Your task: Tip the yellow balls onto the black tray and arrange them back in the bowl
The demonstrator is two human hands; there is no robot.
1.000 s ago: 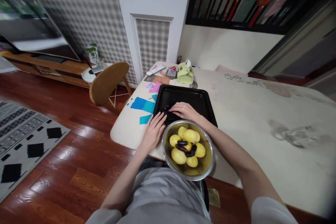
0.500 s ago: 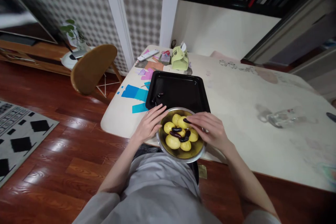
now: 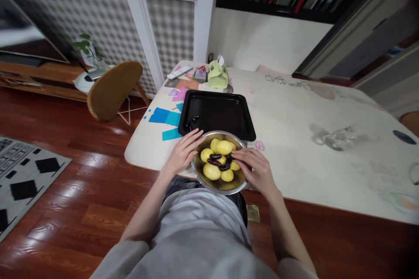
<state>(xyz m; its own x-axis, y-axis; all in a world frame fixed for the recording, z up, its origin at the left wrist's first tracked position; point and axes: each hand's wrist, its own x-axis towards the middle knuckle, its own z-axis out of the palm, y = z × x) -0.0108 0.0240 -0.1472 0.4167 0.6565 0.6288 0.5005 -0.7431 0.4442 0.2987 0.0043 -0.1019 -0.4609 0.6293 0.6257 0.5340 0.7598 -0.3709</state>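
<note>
Metal bowl of yellow potatoes and dark eggplants sits at my table edge; my left hand rests open on its rim, right hand fingers loosely curl onto an eggplant, black tray behind.

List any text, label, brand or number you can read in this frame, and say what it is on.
No text can be read.
Green box at the far table edge: dark marks on its side, too blurred to read.
White remote: buttons too small to read.
Tablecloth: faint drawn figures, no legible words.
Metal bowl and black tray: no markings visible.
</note>
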